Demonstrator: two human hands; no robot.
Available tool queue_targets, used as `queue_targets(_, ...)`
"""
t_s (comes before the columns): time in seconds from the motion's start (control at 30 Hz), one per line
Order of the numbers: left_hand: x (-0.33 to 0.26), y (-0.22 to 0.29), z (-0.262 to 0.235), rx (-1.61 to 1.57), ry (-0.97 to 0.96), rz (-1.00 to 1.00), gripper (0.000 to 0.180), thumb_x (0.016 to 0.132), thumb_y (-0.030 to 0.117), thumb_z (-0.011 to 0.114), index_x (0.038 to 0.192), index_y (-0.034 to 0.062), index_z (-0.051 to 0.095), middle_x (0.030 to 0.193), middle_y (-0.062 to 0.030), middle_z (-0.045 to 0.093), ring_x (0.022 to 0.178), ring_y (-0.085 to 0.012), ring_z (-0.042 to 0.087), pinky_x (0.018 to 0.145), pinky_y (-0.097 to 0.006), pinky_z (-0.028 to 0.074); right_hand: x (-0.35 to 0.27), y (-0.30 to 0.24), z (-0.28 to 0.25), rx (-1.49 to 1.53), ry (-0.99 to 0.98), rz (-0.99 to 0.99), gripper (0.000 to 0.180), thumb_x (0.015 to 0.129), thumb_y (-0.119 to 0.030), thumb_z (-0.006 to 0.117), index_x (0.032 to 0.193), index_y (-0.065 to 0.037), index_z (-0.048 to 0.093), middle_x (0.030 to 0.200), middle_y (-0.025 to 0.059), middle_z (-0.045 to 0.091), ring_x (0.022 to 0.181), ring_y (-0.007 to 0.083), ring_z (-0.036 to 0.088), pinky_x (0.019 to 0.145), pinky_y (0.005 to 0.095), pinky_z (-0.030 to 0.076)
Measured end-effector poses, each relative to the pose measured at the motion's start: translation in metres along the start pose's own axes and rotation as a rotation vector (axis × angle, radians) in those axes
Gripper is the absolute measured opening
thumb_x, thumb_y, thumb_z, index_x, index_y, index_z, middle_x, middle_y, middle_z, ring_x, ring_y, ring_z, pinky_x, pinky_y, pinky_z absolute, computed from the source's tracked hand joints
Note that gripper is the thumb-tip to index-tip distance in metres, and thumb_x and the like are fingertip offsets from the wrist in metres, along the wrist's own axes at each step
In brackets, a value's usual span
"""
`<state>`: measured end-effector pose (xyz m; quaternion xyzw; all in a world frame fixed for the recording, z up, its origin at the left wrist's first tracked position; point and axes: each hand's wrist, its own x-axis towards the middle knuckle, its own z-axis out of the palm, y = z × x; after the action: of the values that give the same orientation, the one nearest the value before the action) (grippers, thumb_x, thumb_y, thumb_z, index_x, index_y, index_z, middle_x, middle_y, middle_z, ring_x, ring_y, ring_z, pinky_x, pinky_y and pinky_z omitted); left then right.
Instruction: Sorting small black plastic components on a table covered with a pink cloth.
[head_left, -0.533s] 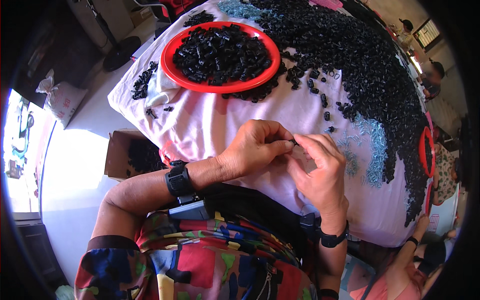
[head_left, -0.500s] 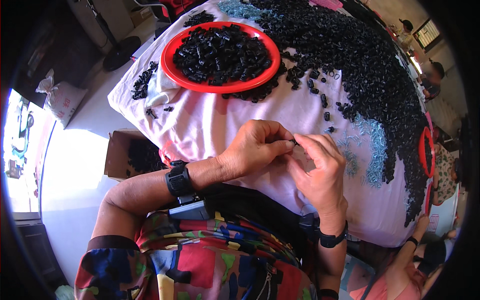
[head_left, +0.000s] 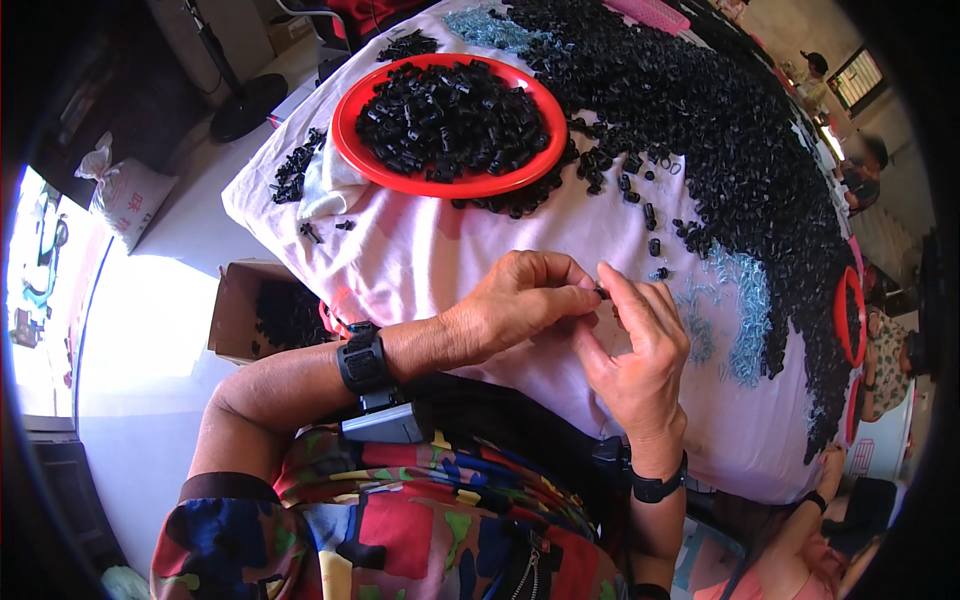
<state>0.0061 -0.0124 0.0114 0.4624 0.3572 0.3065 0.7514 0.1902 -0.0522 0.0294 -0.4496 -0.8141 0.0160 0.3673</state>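
Observation:
My left hand [head_left: 525,305] is closed, its thumb and bent index finger pinching a small black plastic part [head_left: 601,293] above the cloth. Most of that part is hidden by the fingertips. Close against it on the right is my right hand [head_left: 642,345]. Its index finger is stretched up alongside the part, and its thumb stands apart below, leaving a gap between them. Beyond my hands, a red oval tray [head_left: 350,150] holds a heap of black plastic pieces [head_left: 450,120]. A few loose black pieces [head_left: 650,216] lie just past my right fingers.
A pale pink cloth [head_left: 400,255] covers the table. A broad black pile [head_left: 720,150] spreads right, beside bluish clear small pieces [head_left: 748,320]. A cardboard box [head_left: 233,310] stands at lower left, a white sack [head_left: 125,195] beyond. A co-worker's arm [head_left: 815,500] is at lower right.
My right index finger has lifted and straightened a little away from the left fingertips. My left hand keeps its pinch on the black part. The whole view has shifted slightly.

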Motion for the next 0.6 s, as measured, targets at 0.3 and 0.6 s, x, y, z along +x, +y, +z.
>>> queue_targets(0.3,0.001,0.0,0.001,0.002,-0.044,0.014,0.024,0.101,0.026,0.068,0.111,0.0035,0.071,0.099,0.0001,0.071,0.09,-0.0071,0.064,0.079,-0.025,0.052,0.001,0.011,0.004,0.068,0.024,-0.025,0.05,0.071,0.002,0.081,0.12,0.001,0.069,0.105,0.0131,0.07,0.092,0.031,0.065,0.081,0.0398,0.055)
queue_targets(0.6,0.004,-0.01,-0.004,-0.143,-0.195,-0.027,0.032,0.104,0.025,0.063,0.117,-0.0036,0.072,0.102,-0.0073,0.073,0.086,-0.0111,0.068,0.075,-0.027,0.059,0.001,0.015,-0.003,-0.008,-0.048,-0.075,0.046,0.073,0.0,0.08,0.117,0.003,0.067,0.105,0.014,0.069,0.09,0.0323,0.064,0.079,0.0407,0.055)
